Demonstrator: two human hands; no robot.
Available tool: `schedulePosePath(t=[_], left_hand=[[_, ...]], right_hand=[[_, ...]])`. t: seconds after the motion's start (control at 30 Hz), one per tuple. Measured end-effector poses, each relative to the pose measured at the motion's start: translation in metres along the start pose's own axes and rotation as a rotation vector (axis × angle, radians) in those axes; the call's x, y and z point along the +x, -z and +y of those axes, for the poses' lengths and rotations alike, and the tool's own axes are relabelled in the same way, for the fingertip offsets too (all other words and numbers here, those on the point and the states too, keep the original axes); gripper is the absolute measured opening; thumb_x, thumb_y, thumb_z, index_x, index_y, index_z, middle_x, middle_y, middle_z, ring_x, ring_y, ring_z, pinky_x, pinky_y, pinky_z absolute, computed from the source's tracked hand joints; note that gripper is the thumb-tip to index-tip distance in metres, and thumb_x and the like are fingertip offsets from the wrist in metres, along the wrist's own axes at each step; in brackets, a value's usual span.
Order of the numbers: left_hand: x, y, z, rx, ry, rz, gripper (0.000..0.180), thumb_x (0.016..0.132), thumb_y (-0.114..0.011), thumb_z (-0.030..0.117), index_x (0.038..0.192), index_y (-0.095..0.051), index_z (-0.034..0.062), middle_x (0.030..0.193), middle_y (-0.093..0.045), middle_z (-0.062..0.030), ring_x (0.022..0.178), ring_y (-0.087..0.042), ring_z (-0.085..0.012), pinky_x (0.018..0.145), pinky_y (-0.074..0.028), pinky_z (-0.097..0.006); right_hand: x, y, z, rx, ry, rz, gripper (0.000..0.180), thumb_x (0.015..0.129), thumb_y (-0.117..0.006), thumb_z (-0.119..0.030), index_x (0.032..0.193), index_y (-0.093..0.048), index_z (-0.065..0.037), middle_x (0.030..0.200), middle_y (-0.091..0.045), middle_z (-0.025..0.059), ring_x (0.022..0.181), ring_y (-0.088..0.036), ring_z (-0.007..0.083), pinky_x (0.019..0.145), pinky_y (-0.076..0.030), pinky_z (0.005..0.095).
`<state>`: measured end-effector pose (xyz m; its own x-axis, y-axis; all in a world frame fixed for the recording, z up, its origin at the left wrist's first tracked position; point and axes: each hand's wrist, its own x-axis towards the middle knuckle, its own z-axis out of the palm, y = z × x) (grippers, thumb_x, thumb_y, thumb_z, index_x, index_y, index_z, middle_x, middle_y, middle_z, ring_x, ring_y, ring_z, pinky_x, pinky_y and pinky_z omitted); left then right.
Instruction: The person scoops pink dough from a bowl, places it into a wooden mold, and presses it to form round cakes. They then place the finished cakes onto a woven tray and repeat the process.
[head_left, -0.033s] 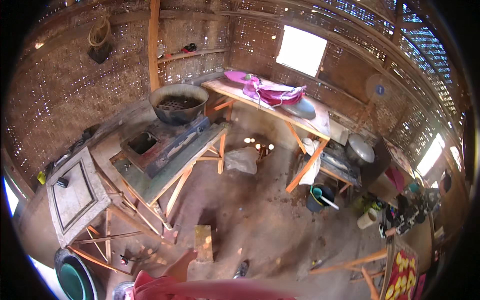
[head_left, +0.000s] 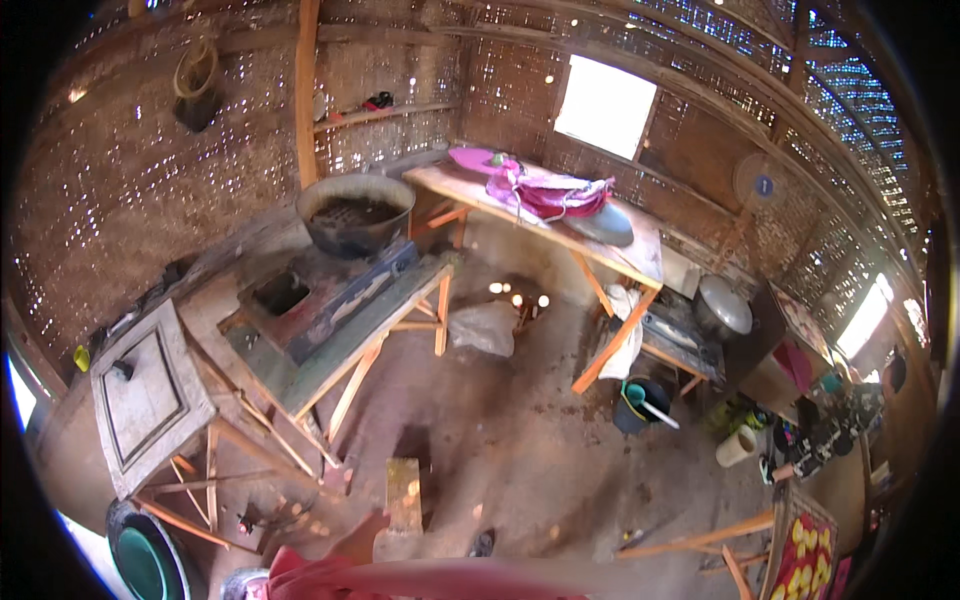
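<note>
A red-pink cloth garment spreads along the lower edge, and a blurred bare limb shows beyond it; whether this is the left hand and arm or a leg cannot be told. The right hand is out of sight, so whether any fingers are spread, narrowed or holding something cannot be told either. Nearest the limb, just past its end, stands a yellowish-brown wooden block on the earthen floor. The step in hand looks like a pause between handlings. Reaching the bundled pink cloth on the long pale wooden counter, or the wide soot-dark metal pan, would probably call for walking over first, as both lie well apart.
</note>
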<state>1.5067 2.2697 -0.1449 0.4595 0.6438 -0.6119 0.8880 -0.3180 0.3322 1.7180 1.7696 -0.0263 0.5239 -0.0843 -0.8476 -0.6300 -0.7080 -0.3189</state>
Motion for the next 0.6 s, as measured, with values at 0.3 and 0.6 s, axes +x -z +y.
schedulePosePath(t=[0.3, 0.6], left_hand=[[0.02, 0.026, 0.058, 0.058, 0.205, -0.295, 0.04, 0.089, -0.051, 0.039, 0.102, -0.07, 0.0057, 0.113, -0.066, -0.0204, 0.107, -0.064, -0.0326, 0.088, -0.05, -0.045], [0.19, 0.147, 0.141, -0.052, 0.337, -0.201, 0.035, 0.09, -0.052, 0.034, 0.105, -0.069, 0.0076, 0.111, -0.067, -0.0192, 0.104, -0.065, -0.0325, 0.087, -0.051, -0.043]], right_hand=[[0.202, 0.093, -0.422, 0.235, 0.447, -0.087, 0.012, 0.092, -0.057, -0.019, 0.084, -0.055, -0.01, 0.068, -0.054, 0.0034, 0.053, -0.054, 0.0159, 0.044, -0.043, 0.0324], [0.272, -0.086, -0.751, 0.491, 0.23, -1.37, 0.019, 0.09, -0.062, -0.028, 0.092, -0.062, -0.009, 0.076, -0.062, 0.0029, 0.069, -0.062, 0.0177, 0.062, -0.05, 0.0327]])
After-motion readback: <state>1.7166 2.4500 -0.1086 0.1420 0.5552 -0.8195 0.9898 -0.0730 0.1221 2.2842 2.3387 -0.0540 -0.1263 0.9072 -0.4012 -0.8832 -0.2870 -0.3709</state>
